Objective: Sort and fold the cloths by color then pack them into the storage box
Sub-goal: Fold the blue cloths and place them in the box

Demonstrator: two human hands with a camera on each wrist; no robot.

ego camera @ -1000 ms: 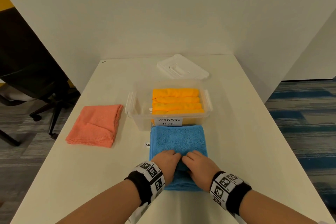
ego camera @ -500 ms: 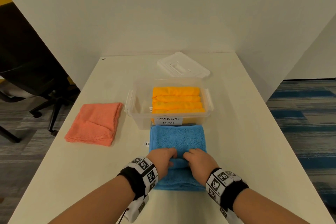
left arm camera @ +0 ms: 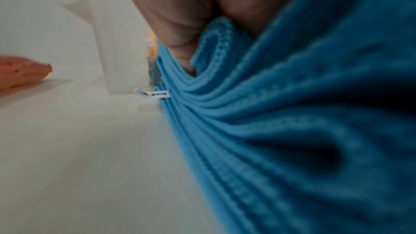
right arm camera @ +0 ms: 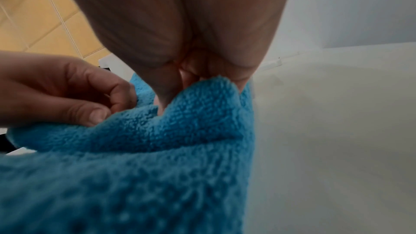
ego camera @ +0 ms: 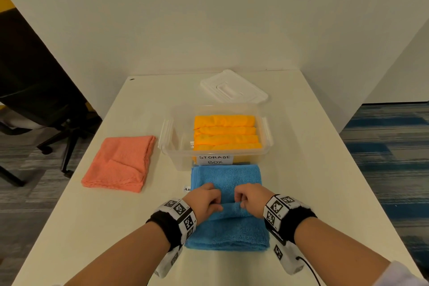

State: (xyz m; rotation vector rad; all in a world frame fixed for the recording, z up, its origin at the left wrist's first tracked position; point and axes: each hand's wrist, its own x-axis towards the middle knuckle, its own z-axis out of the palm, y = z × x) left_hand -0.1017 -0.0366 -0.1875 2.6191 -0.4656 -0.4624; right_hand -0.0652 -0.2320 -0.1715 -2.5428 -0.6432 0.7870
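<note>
Both hands, left hand [ego camera: 204, 199] and right hand [ego camera: 251, 197], are curled on a raised ridge of the blue cloth [ego camera: 226, 179], which lies on the desk [ego camera: 313, 181] just before the box [ego camera: 216, 159]. Yellow cloths [ego camera: 226, 132] are already packed; the blue fold seems half done, and the pink cloth [ego camera: 119, 163], lying folded to the left, is yet to be packed.
</note>
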